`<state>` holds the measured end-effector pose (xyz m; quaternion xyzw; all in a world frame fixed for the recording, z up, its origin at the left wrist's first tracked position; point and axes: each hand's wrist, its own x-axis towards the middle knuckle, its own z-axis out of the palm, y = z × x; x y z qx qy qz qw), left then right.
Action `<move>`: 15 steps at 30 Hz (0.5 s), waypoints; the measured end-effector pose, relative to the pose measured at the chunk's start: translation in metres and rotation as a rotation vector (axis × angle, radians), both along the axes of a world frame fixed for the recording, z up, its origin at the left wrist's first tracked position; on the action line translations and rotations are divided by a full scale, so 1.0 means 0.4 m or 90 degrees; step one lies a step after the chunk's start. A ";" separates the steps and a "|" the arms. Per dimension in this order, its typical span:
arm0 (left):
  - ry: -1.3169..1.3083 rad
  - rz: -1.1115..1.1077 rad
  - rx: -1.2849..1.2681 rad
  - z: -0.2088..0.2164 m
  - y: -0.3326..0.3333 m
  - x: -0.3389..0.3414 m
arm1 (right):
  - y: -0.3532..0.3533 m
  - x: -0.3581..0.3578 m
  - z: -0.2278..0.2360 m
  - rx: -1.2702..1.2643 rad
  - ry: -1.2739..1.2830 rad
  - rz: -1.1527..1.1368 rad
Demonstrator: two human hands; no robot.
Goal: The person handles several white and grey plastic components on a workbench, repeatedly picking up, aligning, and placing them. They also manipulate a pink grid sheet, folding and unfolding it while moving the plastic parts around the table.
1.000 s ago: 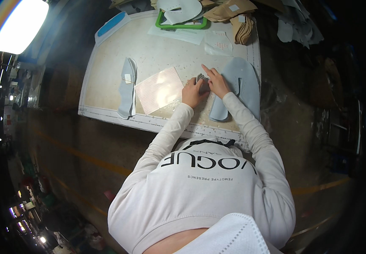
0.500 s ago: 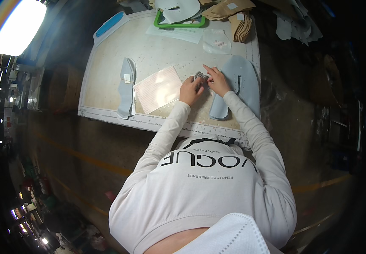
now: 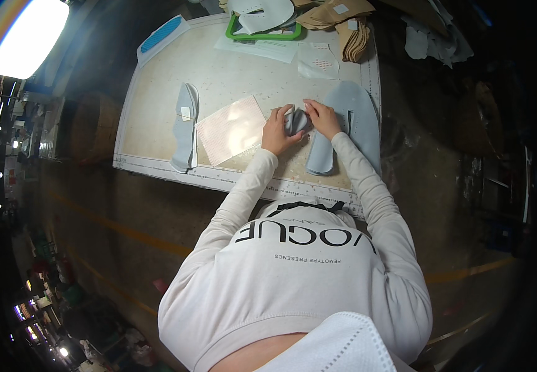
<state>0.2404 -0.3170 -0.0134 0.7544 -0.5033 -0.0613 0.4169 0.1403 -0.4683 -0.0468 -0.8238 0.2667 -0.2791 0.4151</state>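
Between my hands is a small stack of grey cut pieces [image 3: 295, 123], seemingly fabric or leather, with its layers fanned and bent. My left hand [image 3: 275, 131] wraps the stack from the left, fingers over its far side and thumb along its near side. From the right, my right hand [image 3: 323, 119] has its curled fingers at the stack's far right edge; its fingertips are partly hidden. A striped pale pink sheet [image 3: 231, 131] lies just left of my left hand. Larger blue-grey cut pieces [image 3: 358, 102] lie beside and beneath my right wrist.
A tied bundle of blue-grey pieces [image 3: 184, 136] lies at the left of the white table [image 3: 156, 111]. At the far side are a green-rimmed tray [image 3: 262, 37], brown cut pieces [image 3: 354, 43], a clear bag [image 3: 318, 61] and a blue-topped white object [image 3: 161, 36].
The grey stack has turned and spread, so more of its faces shows. My left hand now wraps around it, and my right index finger, stretched out before, has curled in.
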 end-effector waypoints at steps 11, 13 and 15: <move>0.016 -0.062 0.227 0.011 -0.016 0.112 | 0.012 -0.018 0.016 -0.007 0.054 0.082; 0.016 -0.077 0.319 0.005 -0.029 0.126 | 0.010 -0.017 0.010 0.006 0.054 0.075; 0.003 -0.084 0.403 0.003 -0.042 0.133 | 0.001 -0.020 0.008 0.069 0.017 0.095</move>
